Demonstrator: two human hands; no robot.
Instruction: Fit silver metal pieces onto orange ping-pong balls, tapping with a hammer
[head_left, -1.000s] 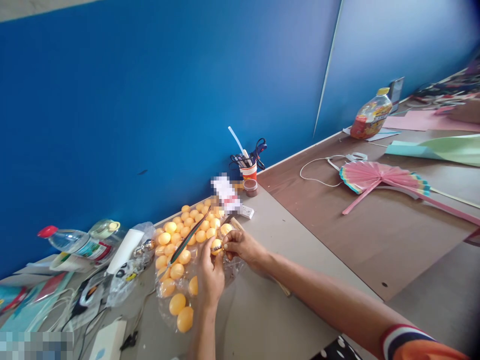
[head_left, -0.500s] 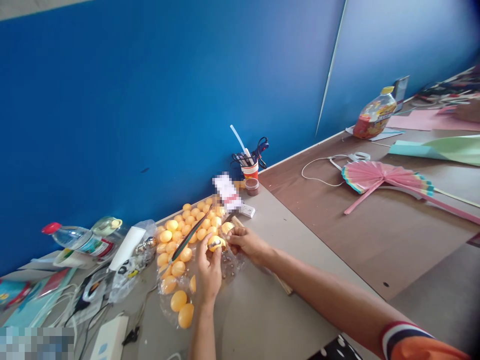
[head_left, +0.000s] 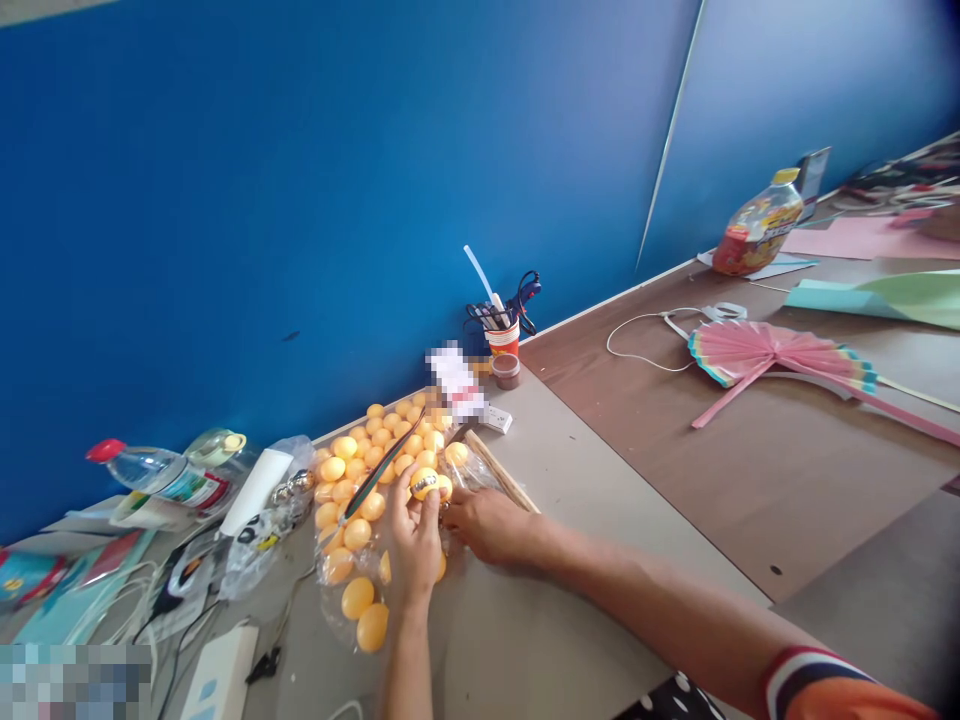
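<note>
My left hand (head_left: 417,535) grips an orange ball (head_left: 424,484) with a dark-and-silver marked band, like a table-tennis ball, between thumb and fingers. A second orange ball shows beside it. Just right of these, my right hand (head_left: 484,525) reaches low over the tabletop with its fingers bent together; their tips are partly hidden, and I cannot make out what they hold. Many plain orange balls (head_left: 357,535) lie in a clear plastic bag left of and behind my hands. Across that bag lies a dark strap (head_left: 379,478). A wooden stick (head_left: 501,472) rests beyond my right hand.
A cup of pens (head_left: 502,335), a small round tub (head_left: 505,371) and a small white box (head_left: 498,418) stand behind. Bottles (head_left: 161,475), cables and a white power strip (head_left: 221,672) crowd the left. A pink fan (head_left: 772,352) and a drink bottle (head_left: 757,228) are right.
My right hand has moved down and slightly left from the single ball toward the tabletop beside my left hand. My left hand keeps its grip on the marked ball, which has turned slightly.
</note>
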